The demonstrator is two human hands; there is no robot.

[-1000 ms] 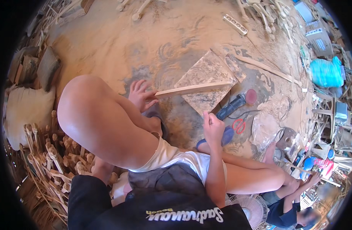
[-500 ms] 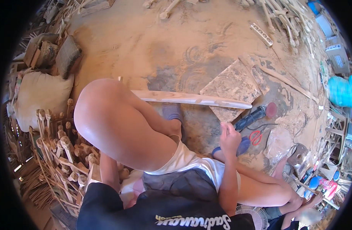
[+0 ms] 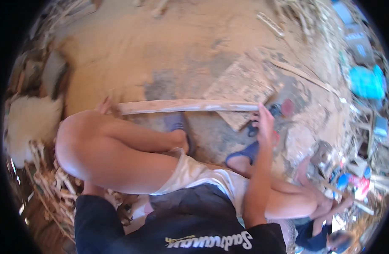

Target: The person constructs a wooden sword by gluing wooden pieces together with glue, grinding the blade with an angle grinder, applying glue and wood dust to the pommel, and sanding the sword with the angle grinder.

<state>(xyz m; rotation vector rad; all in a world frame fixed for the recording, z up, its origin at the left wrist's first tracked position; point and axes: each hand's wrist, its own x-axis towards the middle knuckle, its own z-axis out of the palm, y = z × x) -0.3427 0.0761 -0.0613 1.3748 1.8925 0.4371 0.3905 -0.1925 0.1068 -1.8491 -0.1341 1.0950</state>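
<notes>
A long, pale, slightly tapered wooden piece [image 3: 182,106] lies crosswise in front of me, beyond my bent left knee. My right hand [image 3: 264,122] is closed on its right end, thumb on top and fingers curled below. At the other end my left hand [image 3: 104,106] reaches round behind the knee and grips the wood, though it is blurred and partly hidden by the leg. Under the right part of the piece is a dusty flat board [image 3: 239,91]. Close beyond my right hand lies a dark power tool with a reddish disc [image 3: 287,107], partly covered by that hand.
Carved wooden sticks [image 3: 55,186] are heaped at my left, below a pale sack [image 3: 33,127]. A power strip [image 3: 270,25] and a wooden strip [image 3: 304,75] lie on the sawdust-covered floor. At the lower right, another person [image 3: 319,228] holds a stick near a turquoise bundle [image 3: 367,82].
My right hand has moved up onto the right end of the wooden piece. My left hand has come from beside my hip to its left end. The whole view has shifted.
</notes>
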